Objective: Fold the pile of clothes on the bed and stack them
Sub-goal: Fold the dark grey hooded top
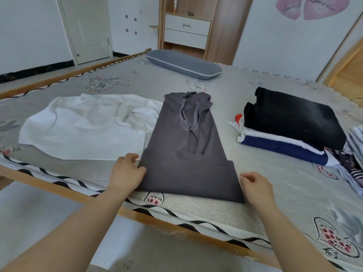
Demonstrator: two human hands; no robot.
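Two hands work the near end of the grey hooded garment (186, 154), which lies folded into a long narrow strip at the front edge of the bed (275, 203). Your left hand (127, 173) curls its fingers over the garment's near left corner and pinches the fabric; your right hand (255, 188) sits at the near right corner with fingers loosely curled, touching the edge, though you cannot tell whether it truly grips. The cloth looks matte and smooth, its hood and drawstrings at the far end.

Just to the left lies a crumpled white garment (84, 126), thin and creased. To the right stands a folded stack (290, 130): black on top, white and navy beneath, a red-and-white piece poking out. More folded patterned clothes (353, 154) sit at the right edge.

The bed carries a silvery woven mat printed with flowers, inside a wooden frame. A long grey pillow (184, 64) lies at the far end. Beyond are a white door (86, 30), a wooden cabinet with white drawers (186, 32), and two pink hearts (306, 6) on the wall; their script is too blurred to read.
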